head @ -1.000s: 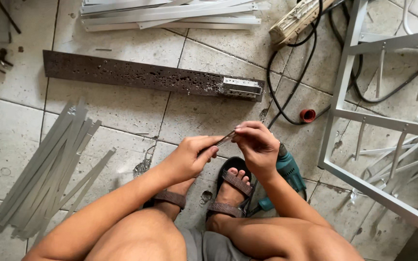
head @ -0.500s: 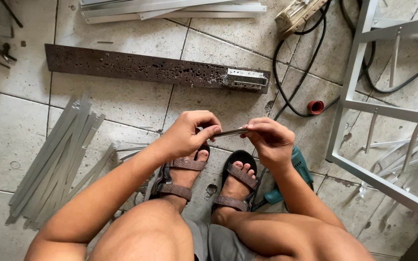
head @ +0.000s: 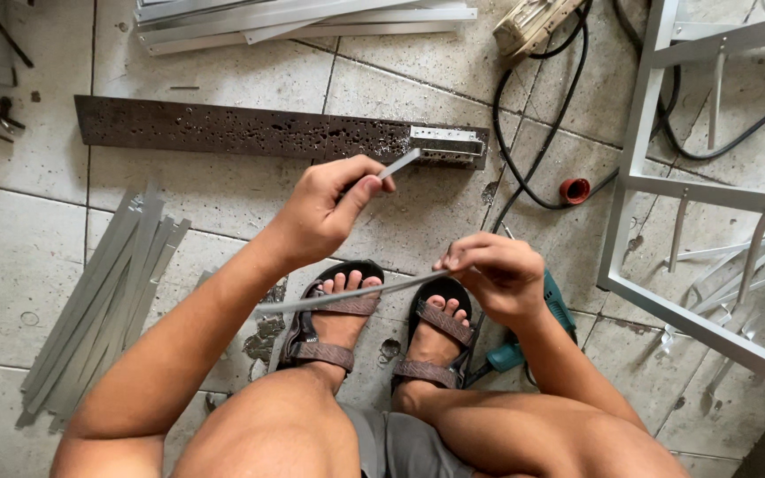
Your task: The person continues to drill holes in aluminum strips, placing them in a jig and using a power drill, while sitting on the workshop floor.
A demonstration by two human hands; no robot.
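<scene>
My left hand [head: 328,205] is raised and pinches a short grey metal strip [head: 397,164] that points toward the far right. My right hand [head: 491,270] holds one end of a longer grey metal strip [head: 347,296], which runs leftward across my sandalled feet [head: 382,332]. The two hands are apart, the left higher than the right. A teal power drill [head: 533,341] lies on the tiled floor just under my right forearm.
A dark pitted plank [head: 250,131] with a small aluminium piece [head: 446,142] on its right end lies ahead. A pile of grey strips [head: 104,296] lies left, aluminium profiles [head: 294,18] at the top. A grey metal frame [head: 666,186] and black cables [head: 533,124] are on the right.
My hands were together working one strip in front of me. Now they have separated: the left has lifted away with a short strip, the right stays low with a long one.
</scene>
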